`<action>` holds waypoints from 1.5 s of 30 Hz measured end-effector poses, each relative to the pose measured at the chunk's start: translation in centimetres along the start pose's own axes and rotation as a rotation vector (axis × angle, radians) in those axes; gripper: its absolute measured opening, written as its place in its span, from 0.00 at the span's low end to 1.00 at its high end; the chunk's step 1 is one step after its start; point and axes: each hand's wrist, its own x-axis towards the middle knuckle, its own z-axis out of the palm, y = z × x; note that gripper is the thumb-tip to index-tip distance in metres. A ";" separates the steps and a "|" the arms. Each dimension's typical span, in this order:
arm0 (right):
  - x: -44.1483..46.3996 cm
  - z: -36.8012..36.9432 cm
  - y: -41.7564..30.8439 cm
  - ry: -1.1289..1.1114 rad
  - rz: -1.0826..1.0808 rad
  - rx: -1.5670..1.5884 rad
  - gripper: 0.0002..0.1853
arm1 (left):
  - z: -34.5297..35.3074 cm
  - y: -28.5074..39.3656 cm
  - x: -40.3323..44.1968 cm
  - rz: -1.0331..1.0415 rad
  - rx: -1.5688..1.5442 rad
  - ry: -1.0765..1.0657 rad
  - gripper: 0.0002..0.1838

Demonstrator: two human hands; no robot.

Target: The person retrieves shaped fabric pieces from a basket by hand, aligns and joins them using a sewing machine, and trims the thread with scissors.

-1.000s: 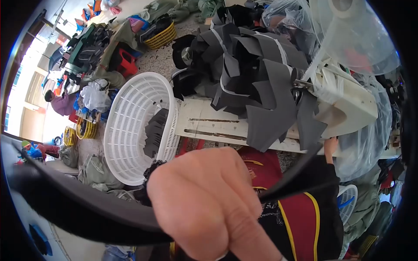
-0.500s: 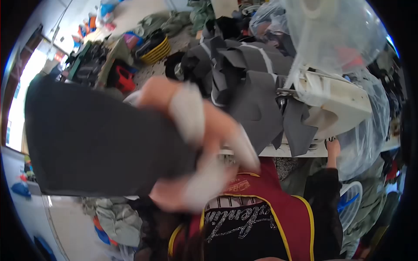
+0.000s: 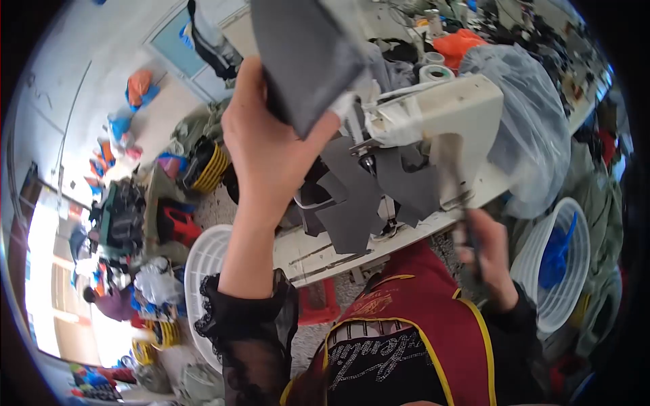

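Raised over the table, my left hand (image 3: 271, 145) grips a dark grey piece (image 3: 301, 54) between thumb and fingers. My right hand (image 3: 491, 257) is closed round the dark handle of a blurred tool (image 3: 452, 169), whose broad end points up beside the sewing machine (image 3: 440, 111). Cut grey pieces (image 3: 349, 210) lie under and around the machine's needle area, on the white table (image 3: 311, 260). What the tool is cannot be made out.
A white basket (image 3: 196, 271) stands at the left, and another (image 3: 572, 271) holding something blue is at the right. Clear plastic (image 3: 518, 115) hangs behind the machine. A red stool (image 3: 318, 304) is below the table. A person (image 3: 112, 302) is far left.
My left hand has risen with the dark piece and swung it up to the top. My right hand has left the table's edge and now holds a tool. The view has shifted right.
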 end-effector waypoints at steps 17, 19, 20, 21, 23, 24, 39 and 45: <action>12.2 9.4 -4.9 0.319 -0.153 -0.345 0.20 | 0.8 -1.2 -0.5 -0.091 -0.207 0.006 0.14; 12.5 10.0 -4.8 0.405 -0.208 -0.336 0.20 | 1.1 -1.0 -0.6 -0.094 -0.238 0.005 0.14; 12.7 10.3 -4.8 0.425 -0.220 -0.321 0.20 | 1.2 -0.7 -0.6 -0.101 -0.256 -0.001 0.14; 12.9 10.6 -4.7 0.445 -0.234 -0.306 0.20 | 1.3 -0.5 -0.6 -0.109 -0.273 -0.005 0.14; 13.2 11.0 -4.6 0.481 -0.255 -0.295 0.21 | 1.5 -0.4 -0.4 -0.104 -0.307 -0.010 0.15; 13.2 11.2 -4.6 0.498 -0.263 -0.297 0.21 | 1.5 -0.3 -0.4 -0.101 -0.323 -0.009 0.15; 12.6 10.0 -3.5 0.454 -0.333 -0.335 0.20 | 1.5 1.5 0.0 -0.146 -0.452 0.124 0.18; 12.6 10.2 -3.9 0.523 -0.288 -0.355 0.20 | 0.9 1.6 0.6 -0.212 -0.435 0.110 0.21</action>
